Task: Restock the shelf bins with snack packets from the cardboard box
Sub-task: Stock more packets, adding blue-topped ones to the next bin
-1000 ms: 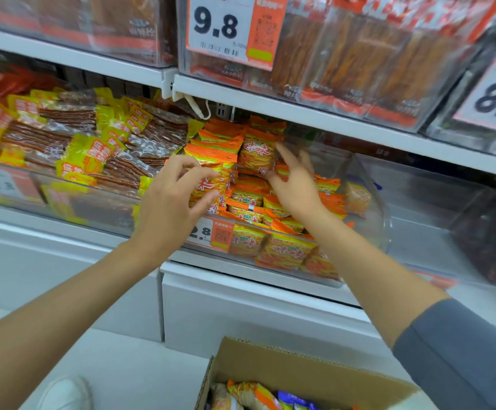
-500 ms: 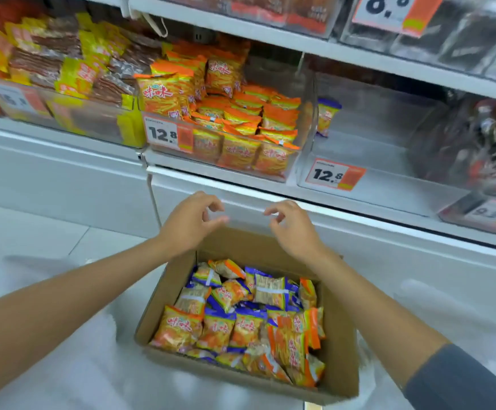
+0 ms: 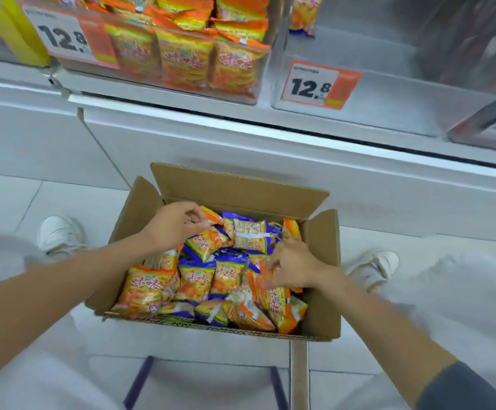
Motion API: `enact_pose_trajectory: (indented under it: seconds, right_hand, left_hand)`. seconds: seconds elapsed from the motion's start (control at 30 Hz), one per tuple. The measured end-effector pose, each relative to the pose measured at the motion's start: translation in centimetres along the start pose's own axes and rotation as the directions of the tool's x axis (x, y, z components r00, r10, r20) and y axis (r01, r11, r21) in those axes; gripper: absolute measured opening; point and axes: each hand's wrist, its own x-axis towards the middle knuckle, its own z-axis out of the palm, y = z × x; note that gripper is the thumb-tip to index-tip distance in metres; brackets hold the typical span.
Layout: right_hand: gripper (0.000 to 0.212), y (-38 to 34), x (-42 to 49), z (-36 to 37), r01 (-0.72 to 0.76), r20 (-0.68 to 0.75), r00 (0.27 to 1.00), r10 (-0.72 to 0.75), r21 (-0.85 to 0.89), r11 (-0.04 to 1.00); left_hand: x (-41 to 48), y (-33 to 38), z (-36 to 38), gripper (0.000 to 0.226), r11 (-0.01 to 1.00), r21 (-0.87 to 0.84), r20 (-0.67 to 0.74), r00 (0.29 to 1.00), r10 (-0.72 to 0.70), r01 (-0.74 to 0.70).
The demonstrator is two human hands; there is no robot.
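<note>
**Both hands in the box on the shop floor**

The cardboard box (image 3: 325, 261) stood open on the pale tiled floor (image 3: 33, 202), just in front of the white base panel (image 3: 240, 143) of the shelf. It was between two white shoes (image 3: 60, 233). Orange and blue snack packets (image 3: 199, 279) filled it.

The left hand (image 3: 175, 226) was over the far left corner of the box, and its bent fingers pinched the edge of an orange packet (image 3: 212, 216). The right hand (image 3: 294, 267) lay on the packets at the right side. Its fingers were bent downward but blurred, so I cannot tell if they gripped anything.

Above, the left bin (image 3: 260, 84) was packed with orange packets behind a price tag (image 3: 63, 37). The right bin (image 3: 388, 99) held one packet (image 3: 301, 13) at its back.
</note>
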Motion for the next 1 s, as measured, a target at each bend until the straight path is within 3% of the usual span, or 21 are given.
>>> enact_pose_trajectory:
  seconds: [0.07, 0.13, 0.27, 0.33, 0.4, 0.5, 0.6, 0.7, 0.77, 0.87, 1.0]
  right_hand:
    - [0.027, -0.4, -0.3, 0.1, 0.056, -0.043, 0.997, -0.057, -0.014, 0.998]
    - [0.021, -0.8, -0.8, -0.6, 0.087, -0.125, 0.990, -0.065, 0.180, 0.980]
    - [0.017, -2.2, -2.5, -3.8, 0.186, -0.306, 0.952, -0.004, 0.569, 0.801]
    - [0.023, -2.8, -3.5, -5.0, 0.256, -0.356, 0.935, -0.009, 0.656, 0.710]
    - [0.036, -2.6, -4.1, -5.5, 0.244, -0.382, 0.923, 0.047, 0.676, 0.696]
    - [0.046, -0.8, -3.9, -4.8, 0.035, -0.351, 0.912, 0.214, 0.584, 0.811]
    - [0.054, 0.3, -2.8, -2.3, -0.171, -0.233, 0.942, 0.243, 0.289, 0.942]
    - [0.071, 0.4, -1.7, 0.8, -0.233, -0.186, 0.950, 0.251, 0.113, 0.966]
    - [0.073, 0.2, -1.1, 1.6, -0.217, -0.204, 0.945, 0.256, 0.196, 0.956]
    - [0.071, -0.2, -0.8, 0.2, -0.126, -0.247, 0.931, 0.268, 0.472, 0.873]
    - [0.070, -1.6, -1.8, -3.5, 0.102, -0.267, 0.949, 0.167, 0.762, 0.639]
  left_hand:
    - [0.2, 1.1, 0.8, 0.015, 1.000, 0.004, 0.053, 0.999, 0.007, -0.007]
    - [0.3, 2.1, 1.5, 0.024, 1.000, -0.013, 0.122, 0.992, -0.012, 0.013]
    - [-0.1, 4.9, 3.2, 0.077, 0.959, -0.240, 0.344, 0.937, -0.059, 0.148]
    - [-0.2, 5.8, 3.8, 0.075, 0.890, -0.380, 0.410, 0.908, -0.082, 0.253]
    - [0.0, 6.1, 4.0, 0.058, 0.798, -0.481, 0.438, 0.888, -0.138, 0.362]
    - [0.8, 5.1, 3.9, 0.055, 0.688, -0.555, 0.402, 0.875, -0.270, 0.467]
    - [1.2, 3.8, 3.7, 0.055, 0.602, -0.590, 0.386, 0.843, -0.374, 0.538]
    - [1.0, 2.7, 3.5, 0.060, 0.667, -0.518, 0.350, 0.844, -0.405, 0.535]
    - [0.9, 2.4, 3.3, 0.059, 0.689, -0.521, 0.314, 0.864, -0.394, 0.504]
    - [0.5, 2.7, 3.0, 0.058, 0.685, -0.591, 0.233, 0.903, -0.360, 0.426]
    - [0.4, 3.0, 2.2, 0.055, 0.687, -0.652, 0.027, 0.915, -0.402, 0.321]
